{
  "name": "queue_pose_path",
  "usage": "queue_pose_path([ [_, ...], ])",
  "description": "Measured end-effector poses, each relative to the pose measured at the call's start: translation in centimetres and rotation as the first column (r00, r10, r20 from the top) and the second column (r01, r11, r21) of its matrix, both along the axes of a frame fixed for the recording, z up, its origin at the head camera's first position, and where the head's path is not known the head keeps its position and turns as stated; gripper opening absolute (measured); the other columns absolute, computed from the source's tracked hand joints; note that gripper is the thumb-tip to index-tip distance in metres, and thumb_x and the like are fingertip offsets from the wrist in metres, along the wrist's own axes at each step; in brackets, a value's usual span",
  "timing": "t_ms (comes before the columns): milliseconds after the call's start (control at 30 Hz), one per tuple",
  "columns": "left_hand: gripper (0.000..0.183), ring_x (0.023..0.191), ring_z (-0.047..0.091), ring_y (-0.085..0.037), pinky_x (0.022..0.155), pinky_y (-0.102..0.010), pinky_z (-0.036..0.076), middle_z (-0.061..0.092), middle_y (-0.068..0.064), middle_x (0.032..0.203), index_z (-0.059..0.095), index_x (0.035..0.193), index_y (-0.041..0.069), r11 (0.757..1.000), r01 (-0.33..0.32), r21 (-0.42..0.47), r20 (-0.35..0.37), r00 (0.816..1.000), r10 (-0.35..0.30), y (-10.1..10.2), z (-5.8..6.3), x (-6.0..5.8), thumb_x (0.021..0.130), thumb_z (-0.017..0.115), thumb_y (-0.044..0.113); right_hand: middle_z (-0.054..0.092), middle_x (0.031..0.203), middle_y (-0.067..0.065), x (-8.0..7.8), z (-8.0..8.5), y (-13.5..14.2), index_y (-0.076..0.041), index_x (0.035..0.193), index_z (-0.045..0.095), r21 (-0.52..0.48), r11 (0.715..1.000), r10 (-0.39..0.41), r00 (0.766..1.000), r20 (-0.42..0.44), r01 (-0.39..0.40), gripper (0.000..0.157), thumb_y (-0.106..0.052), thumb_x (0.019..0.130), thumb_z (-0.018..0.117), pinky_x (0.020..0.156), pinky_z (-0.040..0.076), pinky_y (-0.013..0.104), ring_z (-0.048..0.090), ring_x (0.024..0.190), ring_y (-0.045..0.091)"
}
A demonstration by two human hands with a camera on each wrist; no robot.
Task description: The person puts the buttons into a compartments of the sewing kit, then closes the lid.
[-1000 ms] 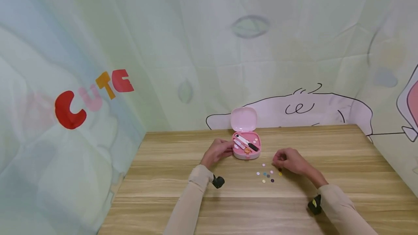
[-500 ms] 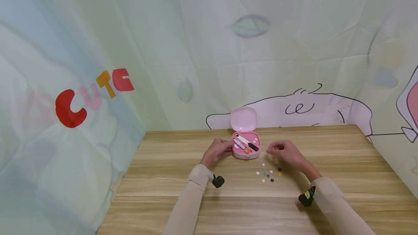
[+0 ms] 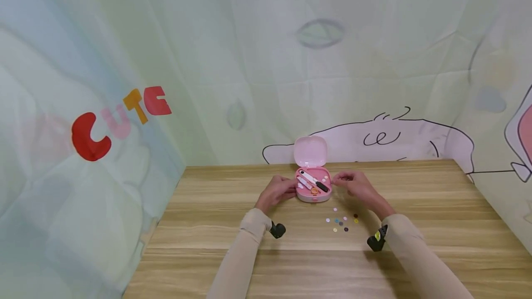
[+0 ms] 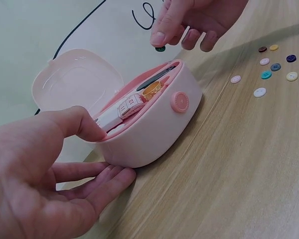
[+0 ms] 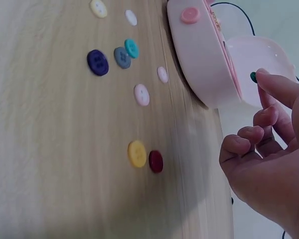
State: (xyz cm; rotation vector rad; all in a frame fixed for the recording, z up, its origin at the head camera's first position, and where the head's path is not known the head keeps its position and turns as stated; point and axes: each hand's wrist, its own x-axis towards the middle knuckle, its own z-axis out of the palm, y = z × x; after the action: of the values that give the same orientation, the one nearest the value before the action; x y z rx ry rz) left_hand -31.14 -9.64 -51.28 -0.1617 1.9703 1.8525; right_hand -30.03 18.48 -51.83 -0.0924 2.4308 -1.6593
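Observation:
A pink sewing box stands on the table with its lid raised. My left hand grips its left side, thumb at the rim and fingers low against the wall. My right hand is at the box's right side and pinches a dark green button between thumb and index finger, above the rim. Inside the box lie a white piece of tape measure, a gold ring-shaped thimble, a white tool with a black end and a few pale buttons.
Several loose buttons lie in front of the box, among them a yellow button, a dark red button, a navy button and a teal button. A printed curtain hangs behind the wooden table.
My right hand has moved away from the loose buttons, up and left to the box's right side, carrying the green button. My left hand has stayed on the box.

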Motion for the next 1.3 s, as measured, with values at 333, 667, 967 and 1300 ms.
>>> queue_pose_path([
  [333,0.027,0.086,0.069,-0.016,0.089,-0.032,0.061,0.073,-0.012,0.101,0.071,0.116,-0.009,1.000,-0.011,-0.010,0.000,1.000,0.011,0.1,0.1,0.1,0.102,0.067,0.014,0.063,0.108,0.009,-0.9,-0.2,-0.8,-0.004,0.114,0.071,-0.032,0.999,-0.034,0.998,0.045,0.036,0.025,-0.026,0.101,0.069,0.066,0.046,0.028,0.050,0.088,0.025],
  [667,0.027,0.086,0.069,-0.016,0.090,-0.033,0.061,0.074,-0.013,0.101,0.071,0.116,-0.009,1.000,-0.013,-0.006,0.009,1.000,0.013,0.0,0.1,0.1,0.102,0.066,0.013,0.064,0.100,0.008,-1.0,-0.5,-1.1,-0.004,0.114,0.072,-0.058,0.997,-0.041,0.997,0.058,0.044,0.024,-0.024,0.101,0.070,0.057,0.040,0.025,0.047,0.073,0.020],
  [967,0.026,0.082,0.068,-0.014,0.089,-0.033,0.061,0.072,-0.010,0.093,0.070,0.113,-0.011,1.000,-0.010,0.019,-0.006,1.000,0.010,0.1,0.0,0.1,0.100,0.066,0.011,0.054,0.095,0.010,-0.7,-0.6,-0.7,-0.005,0.130,0.068,-0.055,0.998,-0.025,1.000,0.020,0.026,0.039,-0.030,0.100,0.072,0.056,0.041,0.026,0.048,0.074,0.023],
  [1300,0.027,0.084,0.069,-0.015,0.090,-0.034,0.061,0.073,-0.011,0.097,0.071,0.114,-0.010,1.000,-0.006,0.008,-0.011,1.000,0.006,0.1,0.0,0.1,0.100,0.067,0.012,0.056,0.088,0.010,-0.1,-1.2,0.9,-0.004,0.119,0.068,-0.011,0.999,0.030,0.999,-0.039,-0.030,0.034,-0.028,0.097,0.076,0.058,0.045,0.028,0.050,0.075,0.025],
])
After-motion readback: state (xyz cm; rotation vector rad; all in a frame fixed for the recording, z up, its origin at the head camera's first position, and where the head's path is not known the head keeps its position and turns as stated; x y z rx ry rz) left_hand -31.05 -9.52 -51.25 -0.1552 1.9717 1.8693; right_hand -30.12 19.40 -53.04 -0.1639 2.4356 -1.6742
